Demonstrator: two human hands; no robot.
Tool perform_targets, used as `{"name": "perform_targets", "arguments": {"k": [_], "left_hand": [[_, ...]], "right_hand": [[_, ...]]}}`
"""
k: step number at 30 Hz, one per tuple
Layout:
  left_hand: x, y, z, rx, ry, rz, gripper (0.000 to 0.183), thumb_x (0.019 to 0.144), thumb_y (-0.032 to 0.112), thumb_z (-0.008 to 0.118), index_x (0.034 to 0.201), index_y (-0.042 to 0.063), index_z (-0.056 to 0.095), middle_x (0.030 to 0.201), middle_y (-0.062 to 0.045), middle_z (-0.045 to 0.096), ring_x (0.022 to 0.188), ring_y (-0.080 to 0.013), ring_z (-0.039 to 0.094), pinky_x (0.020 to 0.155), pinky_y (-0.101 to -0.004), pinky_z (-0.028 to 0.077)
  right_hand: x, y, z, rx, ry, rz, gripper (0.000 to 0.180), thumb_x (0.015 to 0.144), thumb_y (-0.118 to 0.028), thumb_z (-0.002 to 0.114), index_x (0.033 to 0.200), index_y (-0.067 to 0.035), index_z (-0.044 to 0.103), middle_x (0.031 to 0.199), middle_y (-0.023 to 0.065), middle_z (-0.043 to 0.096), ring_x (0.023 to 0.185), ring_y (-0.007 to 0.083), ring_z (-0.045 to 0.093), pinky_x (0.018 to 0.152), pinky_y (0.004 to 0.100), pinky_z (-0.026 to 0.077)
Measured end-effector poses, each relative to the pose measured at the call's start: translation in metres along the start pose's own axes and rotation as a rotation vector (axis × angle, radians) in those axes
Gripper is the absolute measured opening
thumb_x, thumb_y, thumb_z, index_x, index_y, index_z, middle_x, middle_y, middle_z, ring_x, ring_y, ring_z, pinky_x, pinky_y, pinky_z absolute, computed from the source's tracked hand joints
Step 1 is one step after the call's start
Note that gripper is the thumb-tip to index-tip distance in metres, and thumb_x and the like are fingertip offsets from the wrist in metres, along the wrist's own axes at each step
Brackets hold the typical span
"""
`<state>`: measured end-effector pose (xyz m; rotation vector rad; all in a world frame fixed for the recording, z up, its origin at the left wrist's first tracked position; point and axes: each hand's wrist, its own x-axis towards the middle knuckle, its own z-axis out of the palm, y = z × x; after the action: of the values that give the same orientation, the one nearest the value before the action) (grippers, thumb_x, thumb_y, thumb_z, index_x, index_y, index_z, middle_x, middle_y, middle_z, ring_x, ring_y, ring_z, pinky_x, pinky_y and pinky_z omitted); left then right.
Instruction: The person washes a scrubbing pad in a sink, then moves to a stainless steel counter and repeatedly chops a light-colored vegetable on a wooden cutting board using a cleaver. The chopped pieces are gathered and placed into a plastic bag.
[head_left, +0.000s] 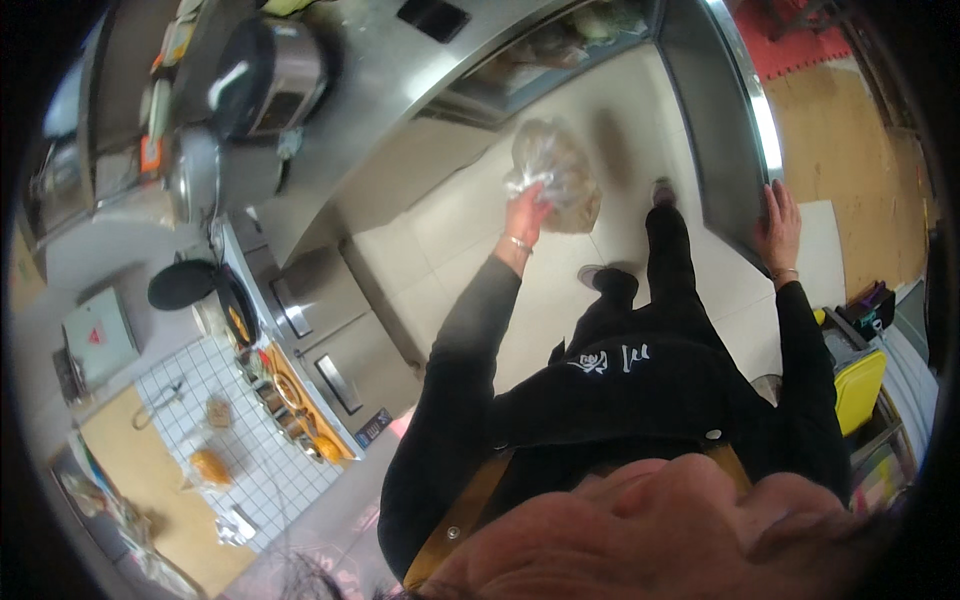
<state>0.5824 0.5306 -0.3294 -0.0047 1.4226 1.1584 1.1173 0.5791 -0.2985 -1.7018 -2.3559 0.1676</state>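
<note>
My left hand (527, 216) grips the gathered top of a clear plastic bag (562, 184), held above the tiled floor. Its contents look pale brown, but blur hides what they are. On the right, my right hand (782, 225) holds the metal edge of an open refrigerator door (724, 127), fingers along the rim. Ahead, beneath the steel counter, the open refrigerator compartment (540, 64) shows bagged food and something pale green inside. The bag hangs between my body and this compartment.
A rice cooker (277, 82) stands on the steel counter (367, 82) at upper left. Lower left, a table with a checked cloth (259, 442) carries a bagged orange item (210, 466) and scissors (157, 405). A yellow-lidded bin (859, 390) is at right. My feet are on the tiles (465, 262).
</note>
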Motion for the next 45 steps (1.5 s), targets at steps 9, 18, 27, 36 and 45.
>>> {"name": "perform_targets", "arguments": {"k": [9,18,27,36,45], "left_hand": [[0.219,0.034,0.136,-0.125,0.019,0.25,0.024,0.098,0.01,0.065,0.12,0.003,0.059,0.115,-0.011,0.067,0.096,-0.0265,0.065,0.085,-0.0422,0.054],[0.379,0.107,0.171,0.296,0.095,0.837,0.036,0.102,0.022,0.063,0.132,0.003,0.06,0.131,-0.012,0.064,0.119,-0.021,0.06,0.105,-0.0341,0.048],[0.487,0.168,0.117,1.203,0.462,0.76,0.032,0.1,0.025,0.061,0.126,0.006,0.066,0.132,-0.015,0.064,0.122,-0.0271,0.059,0.106,-0.0392,0.047],[0.529,0.192,0.066,1.934,0.535,0.534,0.03,0.098,0.027,0.06,0.12,0.01,0.072,0.133,-0.018,0.064,0.126,-0.0332,0.058,0.107,-0.0443,0.046],[0.325,0.021,0.026,1.024,0.288,1.111,0.071,0.09,0.008,0.06,0.153,-0.004,0.03,0.149,-0.03,0.043,0.144,-0.0469,0.033,0.121,-0.0542,0.025]], "right_hand": [[0.018,0.083,-0.009,0.031,-0.137,-0.018,0.068,0.081,0.005,0.065,0.146,-0.011,0.051,0.155,0.016,0.044,0.144,0.0385,0.041,0.119,0.0476,0.036],[0.008,0.117,0.009,-0.04,-0.204,-0.056,0.069,0.084,0.006,0.064,0.149,-0.013,0.051,0.157,0.0175,0.043,0.147,0.0368,0.038,0.121,0.0487,0.032],[0.001,0.119,0.014,-0.135,-0.192,-0.054,0.064,0.085,0.002,0.072,0.144,-0.012,0.052,0.152,0.0204,0.046,0.142,0.041,0.043,0.118,0.0529,0.036],[0.005,0.081,0.018,-0.1,-0.184,-0.021,0.067,0.083,-0.002,0.067,0.147,-0.013,0.048,0.154,0.0208,0.043,0.144,0.0433,0.04,0.118,0.0581,0.031],[0.015,-0.05,0.03,0.048,-0.132,0.093,0.072,0.078,0.004,0.064,0.147,-0.009,0.05,0.156,0.0216,0.04,0.146,0.0438,0.034,0.12,0.054,0.028]]}}
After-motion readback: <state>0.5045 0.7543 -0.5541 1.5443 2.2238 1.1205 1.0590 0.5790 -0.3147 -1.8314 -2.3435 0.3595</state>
